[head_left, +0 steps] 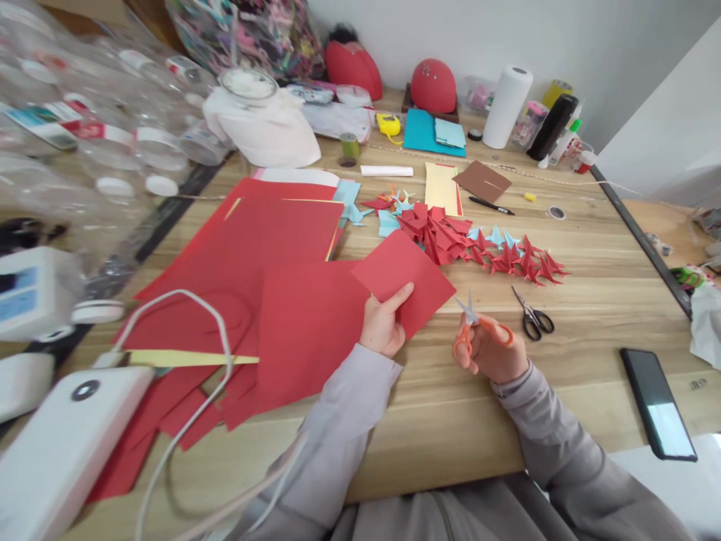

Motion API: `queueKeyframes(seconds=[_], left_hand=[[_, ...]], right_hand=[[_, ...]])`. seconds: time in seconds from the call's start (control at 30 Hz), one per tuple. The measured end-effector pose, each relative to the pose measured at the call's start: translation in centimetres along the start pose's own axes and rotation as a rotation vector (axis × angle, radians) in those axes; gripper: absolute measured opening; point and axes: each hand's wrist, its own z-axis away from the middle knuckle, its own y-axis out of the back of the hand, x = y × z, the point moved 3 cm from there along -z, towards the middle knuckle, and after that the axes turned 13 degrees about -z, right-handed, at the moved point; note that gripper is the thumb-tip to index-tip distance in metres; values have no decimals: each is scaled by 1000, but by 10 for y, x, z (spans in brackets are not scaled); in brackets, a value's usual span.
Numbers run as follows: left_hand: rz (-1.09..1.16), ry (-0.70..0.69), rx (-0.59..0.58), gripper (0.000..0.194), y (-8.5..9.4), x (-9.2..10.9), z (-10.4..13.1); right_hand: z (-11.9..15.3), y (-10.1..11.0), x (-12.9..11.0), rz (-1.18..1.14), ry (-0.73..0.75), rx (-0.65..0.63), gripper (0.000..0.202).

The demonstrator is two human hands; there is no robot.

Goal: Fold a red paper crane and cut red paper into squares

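A square of red paper (406,282) is pinched in my left hand (386,321), thumb on top, tilted above the table. My right hand (496,352) has its fingers in the handles of orange scissors (472,319), whose blades are spread apart and point up, just right of the paper. Beneath my left hand lies a larger red sheet (312,330), overlapping a stack of red paper (282,233). Behind the held square, a pile of folded red paper cranes (436,233) spreads to the right, with some light blue ones (496,237) among them.
Black scissors (535,319) and a phone (658,402) lie on the right. A white power bank (79,458) with a looping cable (222,338) sits at the left front, near plastic bottles (107,150). Brown paper (482,181), a pen (491,205) and yellow tape measure (388,126) lie farther back.
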Motion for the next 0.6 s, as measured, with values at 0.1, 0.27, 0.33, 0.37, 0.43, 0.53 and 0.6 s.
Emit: queueKeyframes(seconds=[0.1, 0.27, 0.33, 0.37, 0.43, 0.53, 0.6], left_hand=[[-2, 6, 7, 45, 0, 1, 1], [2, 14, 10, 44, 0, -1, -1], [5, 8, 5, 44, 0, -1, -1], [5, 6, 6, 44, 0, -1, -2], [-1, 2, 7, 45, 1, -1, -2], [-14, -6, -4, 47, 2, 0, -3], [-17, -12, -8, 48, 2, 1, -3]], right_hand=[[0, 1, -2, -14, 6, -9, 40], [-1, 2, 2, -27, -22, -29, 38], [-1, 3, 4, -14, -29, -5, 37], [-1, 3, 4, -5, -34, 9, 37], [-2, 4, 4, 11, -43, 29, 37], [-2, 3, 4, 19, -51, 27, 38], [-3, 3, 5, 24, -51, 21, 38]])
